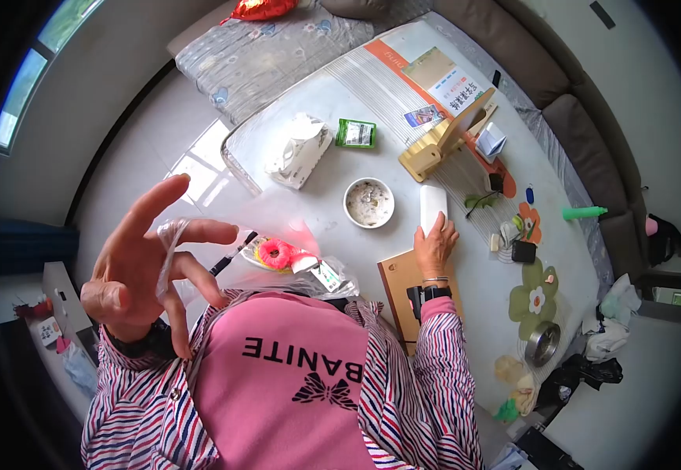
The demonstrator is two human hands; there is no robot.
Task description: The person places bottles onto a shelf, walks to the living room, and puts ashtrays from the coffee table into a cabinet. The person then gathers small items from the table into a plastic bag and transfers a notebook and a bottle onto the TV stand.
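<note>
My left hand [140, 270] is raised at the left with its fingers apart. A handle of a clear plastic bag [281, 215] is looped round those fingers, and the bag hangs from them over the table edge in front of my body. Inside or behind the film show a pink ring-shaped thing [274, 253], a small white pack with green marks [325, 276] and a black pen-like stick [233, 254]. My right hand [436, 247] is closed over the near end of a white rectangular case [433, 207] on the table. Below its wrist lies a brown notebook [400, 290].
On the table [317, 176] stand a tissue pack [299, 153], a green packet [356, 133], a white bowl [368, 203] with residue and a wooden stand [434, 153]. A black adapter [523, 251] and a metal round tin [542, 345] are at the right. A sofa [532, 59] borders the far side.
</note>
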